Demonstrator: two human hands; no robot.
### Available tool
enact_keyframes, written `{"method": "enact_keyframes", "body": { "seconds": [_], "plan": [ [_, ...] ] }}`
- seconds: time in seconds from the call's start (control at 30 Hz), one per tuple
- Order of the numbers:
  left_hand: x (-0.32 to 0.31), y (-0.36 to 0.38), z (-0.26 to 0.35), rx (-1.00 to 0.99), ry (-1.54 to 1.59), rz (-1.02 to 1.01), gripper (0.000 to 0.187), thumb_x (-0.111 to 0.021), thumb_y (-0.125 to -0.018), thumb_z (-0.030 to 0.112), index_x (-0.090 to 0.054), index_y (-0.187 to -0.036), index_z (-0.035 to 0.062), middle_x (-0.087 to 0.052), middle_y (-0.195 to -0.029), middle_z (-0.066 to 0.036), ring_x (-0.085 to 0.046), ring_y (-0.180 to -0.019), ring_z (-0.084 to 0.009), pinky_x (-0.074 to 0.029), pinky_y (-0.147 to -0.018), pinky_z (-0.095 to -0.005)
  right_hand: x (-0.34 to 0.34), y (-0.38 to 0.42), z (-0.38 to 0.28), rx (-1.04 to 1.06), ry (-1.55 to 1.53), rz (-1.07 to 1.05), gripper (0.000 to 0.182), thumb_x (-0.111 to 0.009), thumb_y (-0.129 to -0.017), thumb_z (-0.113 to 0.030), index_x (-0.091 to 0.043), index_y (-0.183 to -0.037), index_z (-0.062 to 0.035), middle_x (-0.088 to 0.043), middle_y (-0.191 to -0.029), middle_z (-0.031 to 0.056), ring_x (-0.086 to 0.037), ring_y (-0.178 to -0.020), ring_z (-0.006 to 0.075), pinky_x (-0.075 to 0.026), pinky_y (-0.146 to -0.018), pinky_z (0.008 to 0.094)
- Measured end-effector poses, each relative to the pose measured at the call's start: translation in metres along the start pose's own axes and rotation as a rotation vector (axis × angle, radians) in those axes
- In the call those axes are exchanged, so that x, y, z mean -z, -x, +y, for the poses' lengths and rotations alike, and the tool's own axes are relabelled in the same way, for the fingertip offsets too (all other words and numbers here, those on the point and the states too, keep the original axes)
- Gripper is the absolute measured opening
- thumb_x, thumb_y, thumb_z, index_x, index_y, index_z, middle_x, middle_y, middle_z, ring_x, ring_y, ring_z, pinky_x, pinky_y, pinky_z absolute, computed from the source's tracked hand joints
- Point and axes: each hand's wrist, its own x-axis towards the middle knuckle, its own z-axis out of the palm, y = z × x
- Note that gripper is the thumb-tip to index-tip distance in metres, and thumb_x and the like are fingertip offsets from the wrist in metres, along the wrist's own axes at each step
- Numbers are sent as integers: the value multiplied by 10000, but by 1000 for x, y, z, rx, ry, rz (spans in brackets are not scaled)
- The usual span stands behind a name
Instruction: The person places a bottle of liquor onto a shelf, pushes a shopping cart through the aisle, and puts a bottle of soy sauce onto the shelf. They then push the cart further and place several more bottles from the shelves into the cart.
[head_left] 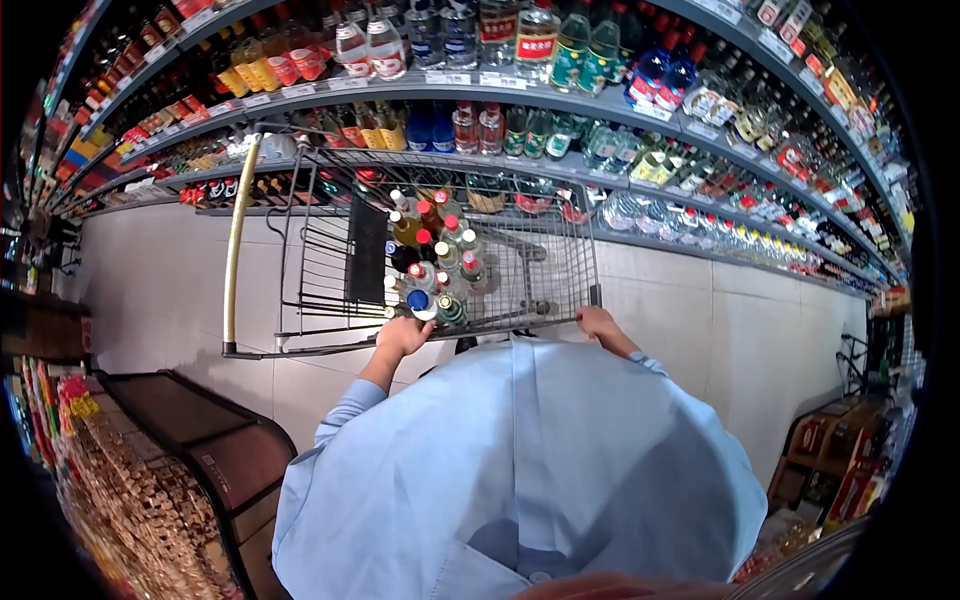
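A wire shopping cart (540, 318) stands sideways in front of me, its yellow handle (238, 240) off to the left. My left hand (403, 336) is closed on the cart's near rim, right beside a bottle with a blue cap (421, 302). Farther right, my right hand (597, 322) grips the same rim by the near right corner; its fingertips are partly hidden. Several bottles are grouped upright inside the basket, among them a red-capped bottle (452, 226) and a white-capped bottle (447, 254). A dark panel (367, 245) lies to their left in the cart.
Long shelves (400, 90) full of bottles curve along the far side, just behind the cart. Pale floor tiles (730, 330) show on the right. At lower left stands a dark-framed display bin (220, 450) of packaged goods. Another stand (830, 440) is at lower right.
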Motion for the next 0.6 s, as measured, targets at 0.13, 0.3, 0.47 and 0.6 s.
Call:
{"method": "enact_keyframes", "body": {
  "seconds": [0.13,0.3,0.47,0.6],
  "plan": [
    [-11,-9,-5,-48,21,73,644,-294,-877,562,-676,-890,43,-650,-915,-193,-612,-894,-356,-475,-799,-442,-18,0,14,136,1,196,218,-508,-760,-163,-591,-944,-82,-604,-983,159,-573,-960,312,-463,-782,434],
    [-6,-10,-3,-62,-1,-3,635,-284,-881,556,-675,-902,56,-647,-927,-194,-609,-906,-351,-475,-800,-444,-21,4,0,-5,45,214,242,-447,-796,-151,-567,-997,-87,-571,-1072,160,-550,-1007,327,-448,-838,423],
    [-10,-16,-8,-76,1,-22,620,-267,-891,534,-664,-942,61,-638,-959,-201,-597,-941,-359,-469,-819,-452,-21,2,-5,-95,48,187,263,-371,-847,-147,-569,-1015,-107,-567,-1099,152,-554,-1023,327,-444,-857,417],
    [-1,-10,-4,-91,25,-25,606,-264,-896,505,-656,-947,47,-632,-963,-214,-592,-939,-377,-461,-832,-461,-13,15,-19,-158,54,184,272,-357,-870,-160,-568,-1040,-131,-563,-1130,114,-555,-1048,312,-445,-864,407]
  ]
}}
